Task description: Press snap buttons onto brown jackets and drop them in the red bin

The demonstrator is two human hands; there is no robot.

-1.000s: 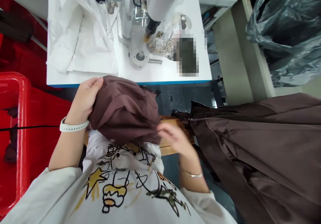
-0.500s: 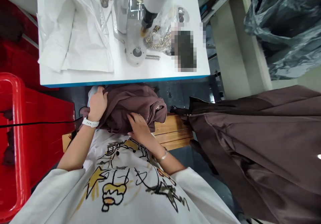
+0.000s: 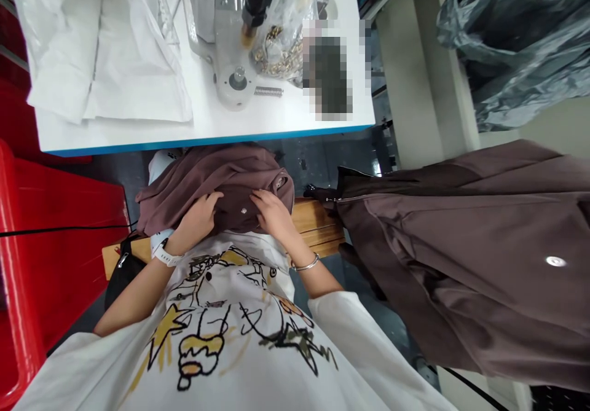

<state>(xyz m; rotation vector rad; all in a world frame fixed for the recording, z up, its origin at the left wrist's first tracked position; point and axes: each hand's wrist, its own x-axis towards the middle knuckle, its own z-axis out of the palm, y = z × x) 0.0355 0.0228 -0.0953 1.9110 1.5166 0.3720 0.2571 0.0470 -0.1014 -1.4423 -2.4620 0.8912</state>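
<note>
A brown garment point(image 3: 216, 168) lies bunched across my lap, just below the table edge. My left hand point(image 3: 199, 217) grips its cloth left of a small shiny snap button point(image 3: 244, 211). On the other side of that button, my right hand point(image 3: 273, 213) has its fingers bent on the same cloth, which lies fairly flat between the two hands. A second metal fitting point(image 3: 280, 181) shows at the garment's right end. The undersides of my fingers are partly hidden.
Ahead is a white table point(image 3: 138, 134) with a press machine point(image 3: 235, 88), white sheeting point(image 3: 133, 73), a bag of metal parts point(image 3: 279, 51) and a spring point(image 3: 268, 91). A red bin point(image 3: 69, 239) stands left. More brown garments point(image 3: 483, 239) hang right, below a dark plastic bag point(image 3: 520, 54).
My left hand has moved right and down from the garment's far left side. The cloth has been turned, and a snap button now shows between my hands. The view has shifted slightly.
</note>
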